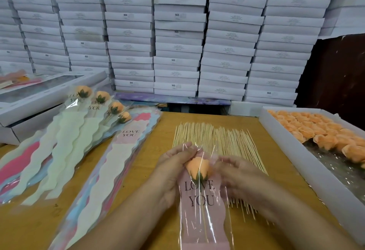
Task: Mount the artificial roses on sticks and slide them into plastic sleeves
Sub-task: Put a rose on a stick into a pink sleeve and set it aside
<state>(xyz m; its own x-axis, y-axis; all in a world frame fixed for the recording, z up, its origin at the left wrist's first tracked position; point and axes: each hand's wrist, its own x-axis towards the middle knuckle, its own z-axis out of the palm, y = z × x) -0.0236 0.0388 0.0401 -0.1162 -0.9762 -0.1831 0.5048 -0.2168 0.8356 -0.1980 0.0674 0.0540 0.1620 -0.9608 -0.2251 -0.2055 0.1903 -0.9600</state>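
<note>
An orange rose (198,168) on a thin stick sits inside a clear plastic sleeve (203,206) with a pink "LOVE YOU" card. My left hand (173,168) grips the sleeve's left side beside the rose. On the sleeve's right edge, my right hand (237,172) holds the plastic with curled fingers. Behind my hands lies a spread of wooden sticks (213,137). A white tray (296,157) at the right holds loose orange roses (316,129).
Several finished sleeved roses (102,101) lie fanned at the left over empty sleeves (118,163) on the wooden table (162,131). White boxes (177,32) are stacked high behind. A windowed box (39,93) sits at the far left.
</note>
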